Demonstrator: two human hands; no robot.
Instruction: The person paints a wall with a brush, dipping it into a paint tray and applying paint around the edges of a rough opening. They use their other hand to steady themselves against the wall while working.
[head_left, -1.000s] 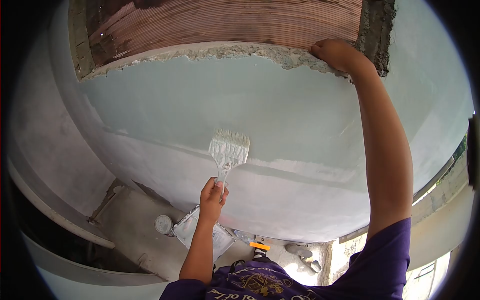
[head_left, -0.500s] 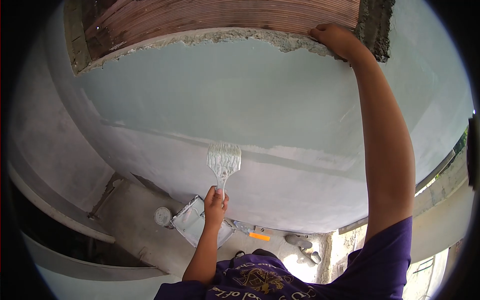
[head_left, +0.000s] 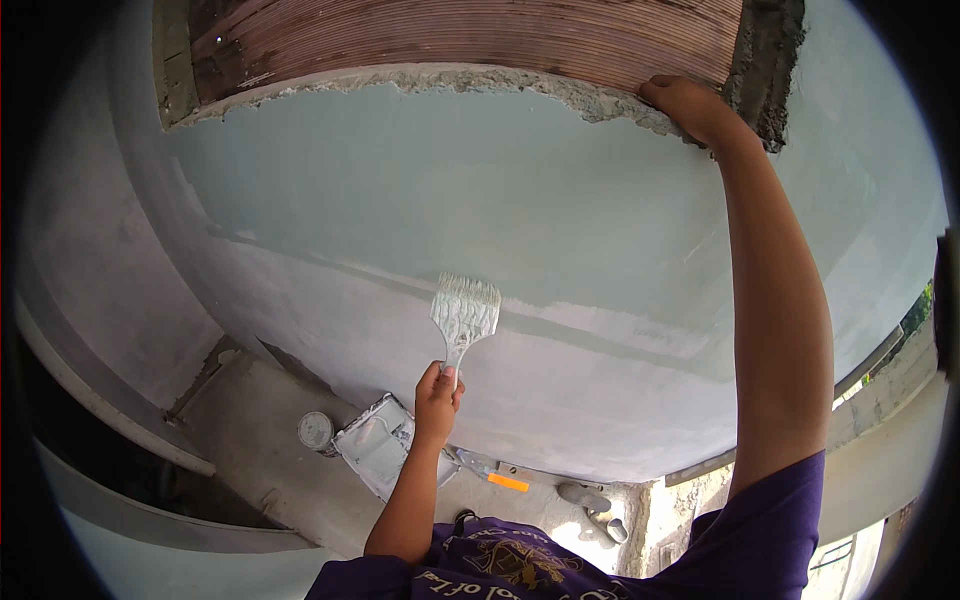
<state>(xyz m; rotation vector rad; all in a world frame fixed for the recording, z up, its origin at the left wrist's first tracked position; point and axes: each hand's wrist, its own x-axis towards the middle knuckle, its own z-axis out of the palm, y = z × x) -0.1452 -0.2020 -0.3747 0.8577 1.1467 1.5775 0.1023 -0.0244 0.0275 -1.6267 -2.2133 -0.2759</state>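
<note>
My left hand (head_left: 437, 402) is closed around the handle of a wide flat paintbrush (head_left: 466, 306). Pale paint coats the brush, and its bristles touch the wall (head_left: 470, 190) at the lower border of the green-grey painted area. Below that border the wall is a lighter, whitish shade, crossed by a darker painted streak. Up at the right, my right hand (head_left: 690, 105) grips the rough, broken cement ledge (head_left: 480, 80) under the opening, its fingers bent over the edge.
Ribbed brown boarding (head_left: 470, 40) fills the opening. On the floor are a paint tray (head_left: 375, 450) partly behind my left forearm, a paint can (head_left: 316, 432), an orange-handled tool (head_left: 508, 483) and a pair of shoes (head_left: 590, 505). A side wall (head_left: 90, 230) rises at left.
The paintbrush and my left hand have moved slightly up and to the right along the paint border. My right hand stays on the ledge while the view shifts a little.
</note>
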